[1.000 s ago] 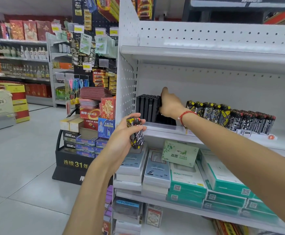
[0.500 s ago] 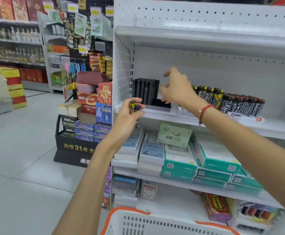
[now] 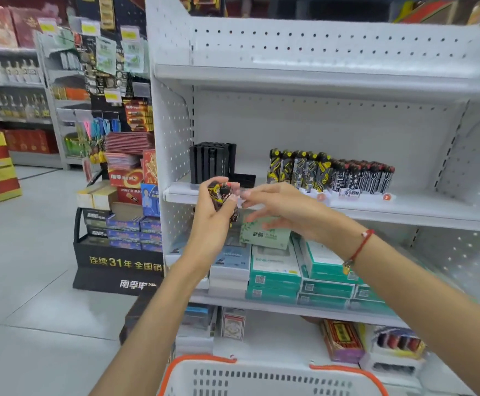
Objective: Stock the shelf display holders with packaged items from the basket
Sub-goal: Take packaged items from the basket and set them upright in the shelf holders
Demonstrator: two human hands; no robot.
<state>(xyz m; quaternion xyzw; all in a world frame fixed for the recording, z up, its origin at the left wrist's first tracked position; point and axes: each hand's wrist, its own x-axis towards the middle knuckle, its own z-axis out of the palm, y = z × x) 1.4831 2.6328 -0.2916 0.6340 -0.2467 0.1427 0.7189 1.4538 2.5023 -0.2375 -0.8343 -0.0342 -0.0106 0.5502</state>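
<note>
My left hand (image 3: 213,215) grips a small bunch of black-and-yellow packaged lighters (image 3: 222,198) in front of the middle shelf edge. My right hand (image 3: 284,208), fingers straight and relaxed, reaches leftward to the bunch and holds nothing. A black slotted display holder (image 3: 212,162) stands at the left end of the middle shelf (image 3: 432,212), with a low black tray (image 3: 244,180) beside it. A row of stocked patterned lighters (image 3: 330,172) stands in a white holder to the right. The white basket (image 3: 261,378) with an orange rim sits at the bottom edge.
Green and white boxes (image 3: 275,270) are stacked on the shelf below, with card packs (image 3: 233,324) lower down. A black floor display (image 3: 118,252) of batteries stands left of the shelf unit. Grey tiled floor (image 3: 33,281) stretches to the left.
My right hand has pulled back from the black holder and come down beside the lighters in my left hand. The left hand rose slightly toward the shelf edge. The view tilted down, showing the basket.
</note>
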